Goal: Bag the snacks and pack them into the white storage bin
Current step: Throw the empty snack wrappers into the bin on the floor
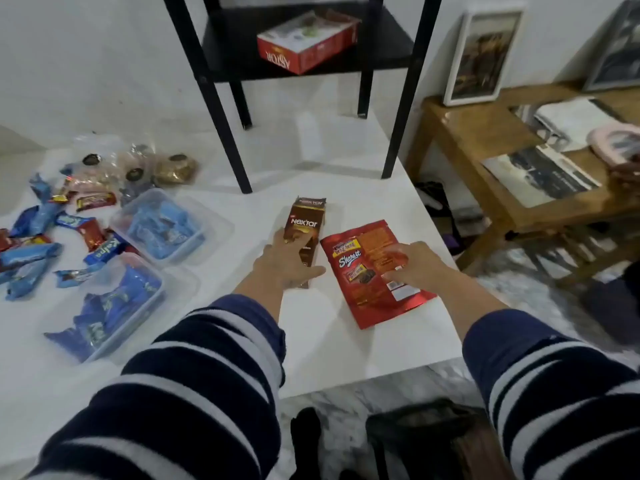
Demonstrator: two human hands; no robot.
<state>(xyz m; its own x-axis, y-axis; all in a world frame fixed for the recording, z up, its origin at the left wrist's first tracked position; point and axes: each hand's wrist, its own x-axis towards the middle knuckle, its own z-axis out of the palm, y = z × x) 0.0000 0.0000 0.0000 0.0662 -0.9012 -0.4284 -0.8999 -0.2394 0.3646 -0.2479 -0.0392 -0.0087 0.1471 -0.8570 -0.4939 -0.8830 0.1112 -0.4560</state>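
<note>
A brown Nextar box [306, 223] lies on the white table [329, 341], its top flap torn open. My left hand [285, 263] rests over its near end, fingers spread and thumb along the side. Beside it on the right lies a flat red Beng-Beng Share It pouch [363, 271]. My right hand [414, 266] presses on the pouch with straight fingers. At the left stand two clear plastic tubs [162, 225] [114, 306] filled with blue wrapped snacks. Loose blue and red wrapped snacks [41, 244] are scattered at the far left. No white storage bin shows.
A black shelf frame [228, 133] stands on the table's far side with an open red Astor box [308, 43] on it. Clear bags of round sweets [145, 168] lie behind the tubs. A wooden side table [519, 161] with papers and framed pictures is at the right.
</note>
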